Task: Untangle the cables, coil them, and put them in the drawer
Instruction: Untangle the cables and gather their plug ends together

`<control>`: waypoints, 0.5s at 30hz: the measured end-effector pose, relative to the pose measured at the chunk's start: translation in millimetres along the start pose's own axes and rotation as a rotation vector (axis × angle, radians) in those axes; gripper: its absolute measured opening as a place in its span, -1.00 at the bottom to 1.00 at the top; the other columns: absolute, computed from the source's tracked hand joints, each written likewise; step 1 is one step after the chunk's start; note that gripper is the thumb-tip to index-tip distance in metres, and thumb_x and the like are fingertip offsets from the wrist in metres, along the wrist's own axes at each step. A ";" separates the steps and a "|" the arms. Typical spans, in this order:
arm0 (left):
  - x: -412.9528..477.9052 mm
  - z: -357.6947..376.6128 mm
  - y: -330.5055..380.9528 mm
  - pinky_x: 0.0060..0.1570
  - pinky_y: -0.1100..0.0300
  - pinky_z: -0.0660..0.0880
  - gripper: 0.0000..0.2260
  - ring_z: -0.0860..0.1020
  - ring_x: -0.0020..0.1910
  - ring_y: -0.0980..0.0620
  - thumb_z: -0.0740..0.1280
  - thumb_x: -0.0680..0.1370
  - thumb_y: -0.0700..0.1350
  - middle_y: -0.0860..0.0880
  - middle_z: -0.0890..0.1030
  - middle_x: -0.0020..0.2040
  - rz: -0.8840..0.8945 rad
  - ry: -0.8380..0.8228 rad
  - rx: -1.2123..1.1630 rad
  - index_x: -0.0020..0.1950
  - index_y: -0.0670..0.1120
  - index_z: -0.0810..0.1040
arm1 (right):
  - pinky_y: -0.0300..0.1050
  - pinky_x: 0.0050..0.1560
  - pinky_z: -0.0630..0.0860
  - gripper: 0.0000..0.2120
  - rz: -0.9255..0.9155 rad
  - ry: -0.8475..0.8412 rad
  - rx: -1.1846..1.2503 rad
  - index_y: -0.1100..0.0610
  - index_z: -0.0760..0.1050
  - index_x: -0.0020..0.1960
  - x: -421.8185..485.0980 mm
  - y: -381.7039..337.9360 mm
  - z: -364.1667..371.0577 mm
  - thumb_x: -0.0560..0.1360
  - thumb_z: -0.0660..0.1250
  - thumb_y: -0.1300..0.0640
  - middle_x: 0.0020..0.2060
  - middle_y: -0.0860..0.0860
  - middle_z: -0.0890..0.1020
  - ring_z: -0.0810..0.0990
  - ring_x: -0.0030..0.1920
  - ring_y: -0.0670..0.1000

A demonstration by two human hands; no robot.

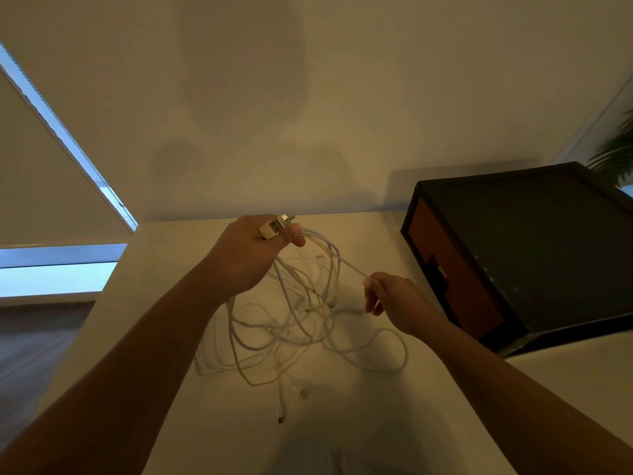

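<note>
A tangle of white cables (294,330) lies in loose loops on the white table (394,423) in front of me. My left hand (246,255) is raised above the tangle and grips several cable ends, with USB plugs (275,226) sticking out past its fingers. From that hand the strands hang down into the heap. My right hand (394,299) pinches one taut white strand (346,265) that runs up to the left hand. A dark drawer unit (534,255) with a brown drawer front (455,272) stands on the table at the right; the drawer looks closed.
A plain wall rises behind the table. A window with roller blinds (51,186) is at the left, above a wooden floor (30,341). Plant leaves (616,149) show at the far right behind the drawer unit. Loose cable ends (281,419) lie near the table's front.
</note>
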State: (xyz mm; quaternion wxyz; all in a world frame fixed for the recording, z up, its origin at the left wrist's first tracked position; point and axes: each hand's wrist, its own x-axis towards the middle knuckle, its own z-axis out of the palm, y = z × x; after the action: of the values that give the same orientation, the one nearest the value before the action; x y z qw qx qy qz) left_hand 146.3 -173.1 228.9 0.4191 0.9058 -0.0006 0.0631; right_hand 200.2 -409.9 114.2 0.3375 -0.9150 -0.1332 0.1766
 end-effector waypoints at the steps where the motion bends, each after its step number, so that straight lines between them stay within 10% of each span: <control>1: 0.3 -3.1 0.1 -0.13 0.36 0.33 -0.79 0.50 -0.12 0.22 0.29 0.56 0.09 0.13 0.59 -0.12 -0.004 0.000 -0.023 -0.25 0.17 0.60 | -0.10 -0.03 0.53 -0.80 0.006 -0.042 0.028 0.07 0.49 -0.08 -1.7 1.6 1.1 0.63 0.12 0.16 -0.17 -0.04 0.62 0.62 -0.10 0.06; 8: 0.6 -4.3 1.7 -0.11 0.36 0.35 -0.79 0.56 -0.03 0.00 0.24 0.53 0.14 -0.03 0.65 -0.10 0.009 -0.042 0.030 -0.25 0.18 0.58 | -0.18 0.36 0.23 -0.23 -0.210 -0.118 0.103 -0.01 0.08 0.53 -17.5 -24.5 -11.5 0.46 0.43 -0.01 0.45 -0.12 0.22 0.20 0.42 -0.12; 10: 0.7 3.1 3.4 -0.13 0.31 0.37 -0.78 0.57 -0.09 -0.01 0.20 0.49 0.17 -0.04 0.66 -0.14 0.016 -0.068 0.046 -0.25 0.19 0.58 | -0.31 0.27 0.31 -0.29 -0.344 -0.063 0.223 0.05 0.20 0.47 -17.1 -48.5 -11.1 0.43 0.45 -0.02 0.36 -0.12 0.35 0.33 0.33 -0.19; 13: 0.8 7.0 4.2 -0.26 0.29 0.34 -0.76 0.52 -0.31 0.12 0.25 0.59 0.08 0.07 0.62 -0.34 0.019 -0.109 0.048 -0.21 0.13 0.62 | -0.29 -0.09 0.44 -0.90 -0.407 0.021 0.334 0.06 0.48 0.01 -14.3 -72.1 -8.9 0.55 0.31 0.05 -0.13 -0.09 0.59 0.53 -0.14 -0.18; 15: 1.6 2.4 2.6 -0.36 0.33 0.32 -0.75 0.47 -0.39 0.17 0.25 0.60 0.06 0.08 0.54 -0.42 0.012 -0.108 0.034 -0.17 0.07 0.66 | -0.27 -0.24 0.42 -0.80 -0.397 0.005 0.447 0.05 0.43 -0.19 -15.9 -75.4 -12.1 0.59 0.21 0.04 -0.37 -0.15 0.52 0.48 -0.34 -0.14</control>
State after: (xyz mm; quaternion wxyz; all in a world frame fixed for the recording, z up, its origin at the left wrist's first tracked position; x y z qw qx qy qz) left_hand 148.0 -176.6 229.5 0.4028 0.9147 -0.0277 0.0164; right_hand 181.4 -367.1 176.6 0.5587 -0.7745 -0.2665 0.1300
